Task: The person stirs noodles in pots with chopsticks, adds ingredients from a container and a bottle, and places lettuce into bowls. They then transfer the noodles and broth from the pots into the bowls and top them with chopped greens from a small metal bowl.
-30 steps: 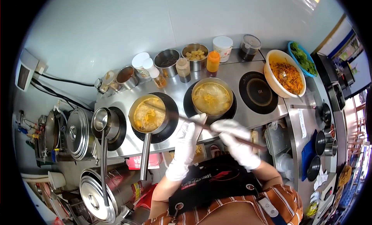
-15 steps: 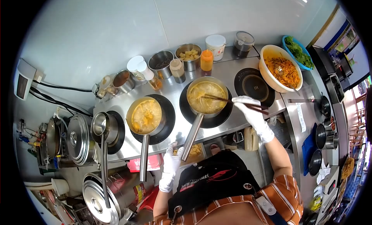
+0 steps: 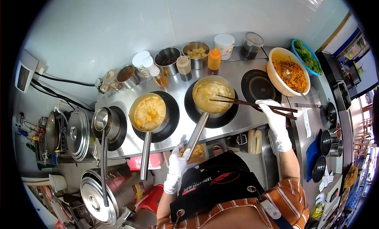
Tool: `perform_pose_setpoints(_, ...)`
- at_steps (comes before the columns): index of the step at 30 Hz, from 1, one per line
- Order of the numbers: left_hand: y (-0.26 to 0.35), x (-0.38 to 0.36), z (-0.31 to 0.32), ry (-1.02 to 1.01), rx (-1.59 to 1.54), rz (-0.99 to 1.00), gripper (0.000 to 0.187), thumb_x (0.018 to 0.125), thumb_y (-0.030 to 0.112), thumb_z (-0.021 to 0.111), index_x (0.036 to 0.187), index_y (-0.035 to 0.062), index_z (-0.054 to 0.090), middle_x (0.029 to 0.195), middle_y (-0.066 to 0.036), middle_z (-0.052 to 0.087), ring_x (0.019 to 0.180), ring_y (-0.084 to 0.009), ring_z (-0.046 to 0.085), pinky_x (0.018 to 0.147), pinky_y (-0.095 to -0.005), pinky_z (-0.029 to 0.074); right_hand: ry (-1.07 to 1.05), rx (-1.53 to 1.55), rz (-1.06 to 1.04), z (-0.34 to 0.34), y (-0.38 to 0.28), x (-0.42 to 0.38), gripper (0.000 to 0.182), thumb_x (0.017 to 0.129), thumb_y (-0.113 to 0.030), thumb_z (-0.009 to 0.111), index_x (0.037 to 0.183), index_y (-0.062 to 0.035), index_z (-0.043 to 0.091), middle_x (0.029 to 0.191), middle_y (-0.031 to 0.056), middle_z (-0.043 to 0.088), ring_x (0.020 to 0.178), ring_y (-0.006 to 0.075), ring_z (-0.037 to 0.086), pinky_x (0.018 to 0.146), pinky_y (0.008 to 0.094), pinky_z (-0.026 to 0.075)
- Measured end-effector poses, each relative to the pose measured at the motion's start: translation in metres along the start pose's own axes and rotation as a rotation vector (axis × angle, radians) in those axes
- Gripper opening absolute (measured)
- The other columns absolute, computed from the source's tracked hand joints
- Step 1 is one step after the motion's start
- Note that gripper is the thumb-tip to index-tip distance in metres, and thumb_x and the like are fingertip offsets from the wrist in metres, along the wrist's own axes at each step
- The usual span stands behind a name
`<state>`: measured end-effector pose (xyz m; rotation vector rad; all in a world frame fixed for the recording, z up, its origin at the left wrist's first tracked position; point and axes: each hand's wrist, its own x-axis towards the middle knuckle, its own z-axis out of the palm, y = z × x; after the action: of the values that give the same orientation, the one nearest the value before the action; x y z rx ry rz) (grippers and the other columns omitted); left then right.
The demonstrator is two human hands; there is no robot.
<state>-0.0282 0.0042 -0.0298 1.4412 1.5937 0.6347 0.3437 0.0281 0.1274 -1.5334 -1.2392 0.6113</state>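
Note:
In a white glove, my right hand is closed on a pair of long dark chopsticks. Their tips reach into the right saucepan, which holds noodles in yellowish broth on a black round hob. My left hand, also gloved, is closed around the end of that pan's metal handle. To the left, a second saucepan with broth and yellow pieces stands on another hob, its handle pointing toward me.
Bottles and metal pots line the wall, with an orange squeeze bottle among them. A bowl of shredded orange food stands right of the bare hob. Ladles rest in a pot at left, near a lidded pot.
My right hand has moved right with the chopsticks, whose tips are now further apart. My left hand has come up slightly and now grips the pan handle's end.

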Motion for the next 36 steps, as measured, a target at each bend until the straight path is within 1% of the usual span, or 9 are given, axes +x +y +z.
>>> perform_pose_setpoints(2, 0.01, -0.002, -0.004, 0.002, 0.008, -0.008, 0.045, 0.089, 0.022, 0.069, 0.122, -0.0056, 0.056, 0.11, -0.017, 0.066, 0.1, -0.0203, 0.062, 0.089, -0.0296, 0.048, 0.086, 0.008, 0.015, -0.005, 0.004, -0.005, 0.011, 0.085, -0.005, 0.066, 0.093, 0.0014, 0.071, 0.089, 0.0093, 0.07, 0.083, 0.0176, 0.066, 0.079, 0.0283, 0.051)
perform_pose_setpoints(8, 0.006, -0.001, -0.005, 0.014, 0.003, 0.028, 0.042, 0.089, 0.02, 0.069, 0.12, -0.0057, 0.056, 0.108, -0.016, 0.066, 0.098, -0.0188, 0.063, 0.087, -0.0289, 0.048, 0.002, 0.034, -0.076, 0.028, 0.033, -0.005, 0.01, 0.083, -0.002, 0.068, 0.091, 0.0014, 0.07, 0.09, 0.0086, 0.071, 0.086, 0.0169, 0.066, 0.082, 0.0287, 0.05)
perform_pose_setpoints(12, -0.011, 0.001, -0.012, 0.081, -0.093, 0.063, 0.04, 0.089, 0.017, 0.069, 0.12, -0.0056, 0.056, 0.105, -0.014, 0.066, 0.096, -0.0175, 0.062, 0.085, -0.0282, 0.049, 0.011, 0.007, 0.055, 0.004, 0.007, -0.002, 0.013, 0.086, -0.007, 0.066, 0.095, 0.0002, 0.071, 0.093, 0.0083, 0.07, 0.088, 0.0156, 0.065, 0.083, 0.0274, 0.05)
perform_pose_setpoints(14, -0.018, -0.002, -0.026, 0.223, 0.058, 0.108, 0.039, 0.089, 0.015, 0.069, 0.119, -0.0057, 0.056, 0.102, -0.012, 0.066, 0.095, -0.0157, 0.061, 0.083, -0.0273, 0.049, 0.036, -0.026, 0.019, -0.008, -0.016, -0.004, 0.013, 0.087, -0.007, 0.064, 0.094, 0.001, 0.071, 0.093, 0.0097, 0.069, 0.087, 0.0161, 0.065, 0.082, 0.0277, 0.05)
perform_pose_setpoints(16, -0.02, -0.006, -0.042, 0.482, 0.357, 0.234, 0.039, 0.085, 0.015, 0.071, 0.117, -0.0042, 0.058, 0.105, -0.018, 0.065, 0.093, -0.0257, 0.064, 0.085, -0.0355, 0.049, 0.05, 0.03, -0.006, -0.003, -0.034, -0.007, 0.013, 0.086, -0.006, 0.064, 0.094, 0.0017, 0.071, 0.093, 0.0099, 0.069, 0.086, 0.0173, 0.065, 0.081, 0.0289, 0.051)
perform_pose_setpoints(20, -0.024, -0.018, -0.083, 0.633, 0.568, 0.177, 0.043, 0.08, 0.017, 0.074, 0.115, -0.003, 0.059, 0.105, -0.022, 0.063, 0.097, -0.038, 0.061, 0.088, -0.0412, 0.048, -0.165, 0.069, -0.231, 0.05, -0.058, -0.003, 0.012, 0.081, 0.0, 0.066, 0.092, 0.0022, 0.071, 0.093, 0.0119, 0.071, 0.089, 0.0206, 0.067, 0.083, 0.0305, 0.052)
perform_pose_setpoints(26, -0.035, -0.037, -0.114, 0.696, 0.744, 0.1, 0.043, 0.077, 0.018, 0.076, 0.111, -0.0036, 0.061, 0.104, -0.022, 0.064, 0.096, -0.0372, 0.063, 0.086, -0.0415, 0.049, -0.487, 0.23, -0.217, 0.171, -0.055, 0.008, 0.011, 0.081, -0.002, 0.067, 0.091, 0.0012, 0.071, 0.095, 0.0117, 0.071, 0.091, 0.0215, 0.067, 0.084, 0.0306, 0.051)
perform_pose_setpoints(32, -0.043, -0.052, -0.116, 0.657, 0.718, -0.034, 0.043, 0.078, 0.025, 0.075, 0.112, 0.001, 0.064, 0.094, -0.021, 0.067, 0.082, -0.0362, 0.066, 0.073, -0.0421, 0.053, -0.756, 0.293, -0.225, 0.243, -0.052, 0.007, 0.013, 0.086, -0.008, 0.065, 0.096, -0.0001, 0.069, 0.097, 0.0088, 0.07, 0.09, 0.0183, 0.066, 0.082, 0.0288, 0.051)
perform_pose_setpoints(36, -0.044, -0.057, -0.117, 0.625, 0.687, -0.12, 0.042, 0.079, 0.025, 0.073, 0.114, 0.004, 0.064, 0.092, -0.02, 0.067, 0.08, -0.0353, 0.066, 0.072, -0.042, 0.053, -0.597, 0.292, -0.2, 0.261, -0.04, 0.023, 0.016, 0.086, -0.008, 0.065, 0.098, 0.0015, 0.068, 0.098, 0.0106, 0.07, 0.093, 0.0194, 0.066, 0.084, 0.0291, 0.051)
